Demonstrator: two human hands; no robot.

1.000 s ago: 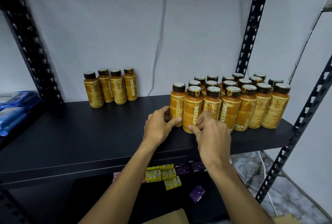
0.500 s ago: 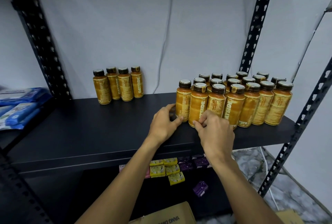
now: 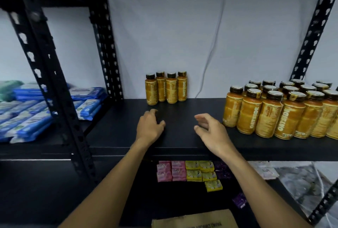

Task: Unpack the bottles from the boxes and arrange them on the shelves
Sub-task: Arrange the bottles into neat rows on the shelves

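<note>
A big group of amber bottles with black caps [image 3: 285, 110] stands in rows on the right of the black shelf [image 3: 113, 136]. A short row of several more amber bottles [image 3: 166, 88] stands against the back wall near the middle. My left hand [image 3: 149, 127] hovers over the bare shelf just in front of that row, fingers loosely curled, holding nothing. My right hand [image 3: 210, 129] hangs over the shelf to the left of the big group, fingers relaxed and spread, touching no bottle. A cardboard box [image 3: 195, 219] shows at the bottom edge.
Blue packets [image 3: 36, 116] lie stacked on the neighbouring shelf at the left, behind a black perforated upright [image 3: 53, 85]. Pink, yellow and purple soap packets [image 3: 190, 172] sit on the lower shelf. Another upright [image 3: 311, 26] rises at the right. A cable runs down the white wall.
Both hands have left the front bottles of the big group and moved left over the bare shelf. The view has swung left, so the bottles now sit further right.
</note>
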